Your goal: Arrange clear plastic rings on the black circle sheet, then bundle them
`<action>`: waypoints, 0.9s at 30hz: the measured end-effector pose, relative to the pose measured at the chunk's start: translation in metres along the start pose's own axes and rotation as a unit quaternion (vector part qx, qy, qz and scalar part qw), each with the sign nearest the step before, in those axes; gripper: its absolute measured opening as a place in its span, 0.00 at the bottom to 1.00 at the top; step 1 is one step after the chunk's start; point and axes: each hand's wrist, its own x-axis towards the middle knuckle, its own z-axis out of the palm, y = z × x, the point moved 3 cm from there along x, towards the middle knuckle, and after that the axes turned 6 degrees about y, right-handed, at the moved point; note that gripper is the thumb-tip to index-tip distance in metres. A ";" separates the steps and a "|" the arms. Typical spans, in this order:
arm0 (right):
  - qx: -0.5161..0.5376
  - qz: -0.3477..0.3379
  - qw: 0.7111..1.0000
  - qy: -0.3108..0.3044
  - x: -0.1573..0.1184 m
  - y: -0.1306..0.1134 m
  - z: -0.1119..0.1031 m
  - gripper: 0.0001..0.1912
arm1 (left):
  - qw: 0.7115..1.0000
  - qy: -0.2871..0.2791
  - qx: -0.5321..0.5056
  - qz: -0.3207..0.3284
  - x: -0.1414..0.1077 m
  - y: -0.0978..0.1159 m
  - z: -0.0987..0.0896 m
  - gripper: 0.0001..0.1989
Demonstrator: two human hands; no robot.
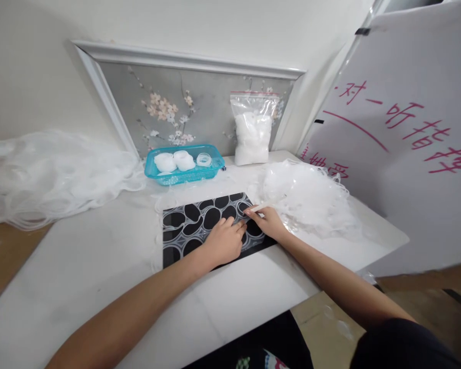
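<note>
On a white table (149, 312), seen from the head camera, lies a black sheet (212, 219), set slantwise in front of the person and patterned with pale rings and loops that sit close together. The left hand (223, 241) rests palm down over the sheet's near part, its fingers a little bent and their tips at the surface; whether it pinches anything is hidden beneath it. Just beside it, above the sheet's right part, the right hand (268, 221) has its thumb and forefinger closed on a thin white stick (256, 208), which lies slanted at the fingertips.

Behind the sheet, near the back edge of the table, sits a blue tray (188, 177) with white clumps (184, 160) and a small coil of rings (204, 160) inside. To the right of the tray a clear bag (252, 134) full of white stuff stands upright before a framed flower picture (211, 87), which leans by the wall (215, 23). A loose white heap (307, 195) spreads to the right of the right hand, and a larger pile of rings (57, 174) lies at the far left. Beyond the table's right end is a white board (407, 205) with red handwriting (403, 115).
</note>
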 end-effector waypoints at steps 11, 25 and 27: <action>-0.189 -0.103 0.974 -0.074 -0.009 -0.016 0.007 0.13 | 1.000 0.002 -0.022 0.012 0.000 -0.001 -0.002 0.23; 0.322 0.156 0.934 -0.016 0.099 -0.108 -0.026 0.14 | 0.831 0.351 -0.326 -0.284 -0.023 -0.068 -0.124 0.17; 0.420 0.123 0.894 -0.100 0.078 -0.147 -0.005 0.13 | 0.804 0.397 -0.342 -0.282 -0.047 -0.067 -0.165 0.10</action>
